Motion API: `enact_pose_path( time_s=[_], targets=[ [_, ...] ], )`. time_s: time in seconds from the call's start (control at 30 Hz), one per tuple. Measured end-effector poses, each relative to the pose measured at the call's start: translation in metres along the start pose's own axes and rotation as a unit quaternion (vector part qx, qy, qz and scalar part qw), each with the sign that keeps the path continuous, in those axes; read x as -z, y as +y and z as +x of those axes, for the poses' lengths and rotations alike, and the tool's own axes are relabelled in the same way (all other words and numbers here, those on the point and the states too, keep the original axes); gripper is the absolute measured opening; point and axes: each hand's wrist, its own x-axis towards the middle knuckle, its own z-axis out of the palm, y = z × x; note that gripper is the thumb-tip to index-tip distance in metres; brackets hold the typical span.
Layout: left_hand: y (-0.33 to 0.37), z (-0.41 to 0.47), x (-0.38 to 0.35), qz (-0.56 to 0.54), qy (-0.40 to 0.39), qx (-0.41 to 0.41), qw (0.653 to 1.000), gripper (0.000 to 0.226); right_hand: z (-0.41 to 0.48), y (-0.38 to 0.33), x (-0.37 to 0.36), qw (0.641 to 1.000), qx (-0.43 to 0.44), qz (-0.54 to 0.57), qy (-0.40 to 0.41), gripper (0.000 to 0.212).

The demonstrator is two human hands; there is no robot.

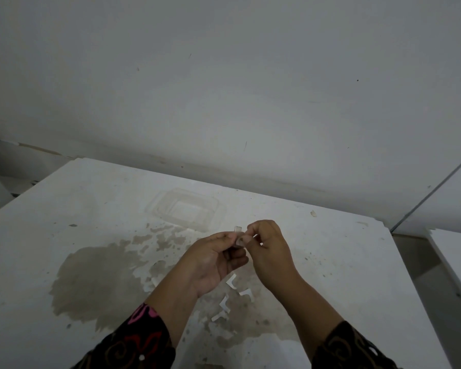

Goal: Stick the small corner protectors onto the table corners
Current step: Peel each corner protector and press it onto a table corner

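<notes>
Both hands raised off the desk (343,262), meeting on the near side of the clear tray (186,211), fingertips together.

Left hand (218,259): palm turned up and toward the camera, forearm coming in from the lower left. Its grip is pressed together, thumb and forefinger pinching the small clear corner protector (238,230). The other fingers are curled loosely beneath.

Right hand (269,251): back of the hand to the camera, wrist bent, forearm coming in from the lower right. Fingers curled tight, and the grip is a pinch at the same protector from the right. A sliver of white shows between the fingers; cannot tell what it is.

The protector is held in the air between the two pinches, just nearer than the tray's front rim. Its upper edge pokes up above the fingertips.

Nearer than the tray, under the wrists, several white L-shaped pieces (232,282) lie flat on the desk, close together.

A brownish stain (99,278) spreads across the desk, nearer than the tray and to its left.

Dark patterned sleeves (139,339) cover both forearms at the bottom edge. A plain pale wall (224,89) stands beyond the tray.
</notes>
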Motion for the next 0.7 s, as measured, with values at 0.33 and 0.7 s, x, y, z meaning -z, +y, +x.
enact_pose_path(
  time_s=[0.33,0.7],
  targets=[
    [0.002,0.0,0.005,-0.045,0.074,-0.002,0.996,0.019,0.002,0.019,0.003,0.994,-0.106,0.004,0.023,0.02],
    [-0.002,-0.001,0.006,-0.051,0.077,0.008,0.996,0.019,0.0,0.044,0.0,0.985,-0.134,-0.108,-0.024,0.01]
  ],
)
